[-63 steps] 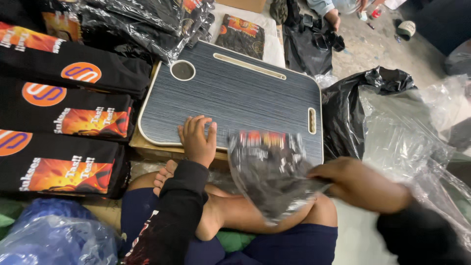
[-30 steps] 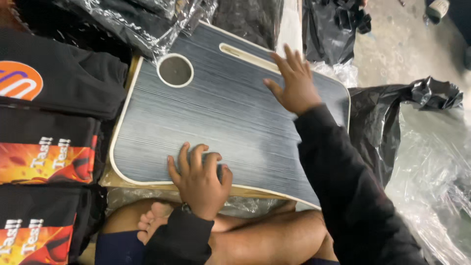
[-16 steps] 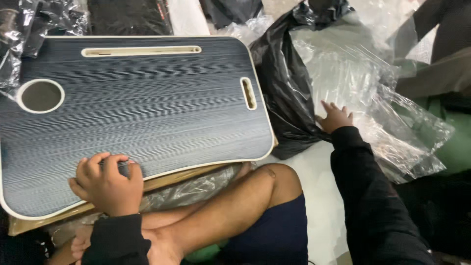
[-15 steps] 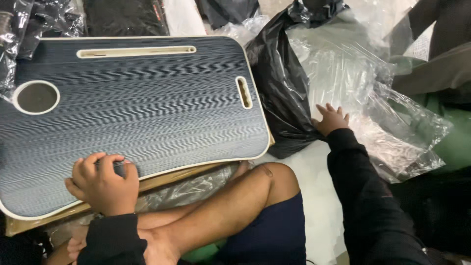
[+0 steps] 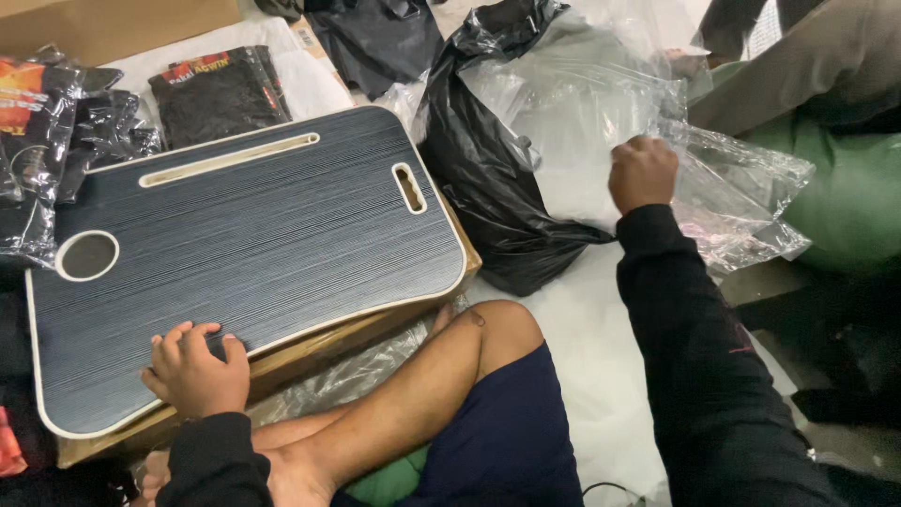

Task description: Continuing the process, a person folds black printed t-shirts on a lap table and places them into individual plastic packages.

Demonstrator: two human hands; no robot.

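Note:
A dark grey lap tray [image 5: 253,244] with a round cup hole, a long slot and a handle slot lies on a cardboard box in front of me. My left hand [image 5: 195,368] rests on the tray's near edge, fingers curled over it. To the right, my right hand [image 5: 643,174] is closed on a clear plastic bag [image 5: 601,122] from a crumpled pile of such bags spilling out of a black plastic sack [image 5: 488,188].
Packaged black garments [image 5: 218,92] lie at the back, more in shiny wrap [image 5: 56,131] at the left. My bare knee [image 5: 488,329] sits under the tray's right end. A green cushion [image 5: 845,188] is at far right; white sheet [image 5: 591,366] covers the floor.
The view swung right. My right hand left the tray, reached to the plastic pile and closed on a clear bag. The left hand stayed on the tray's near edge.

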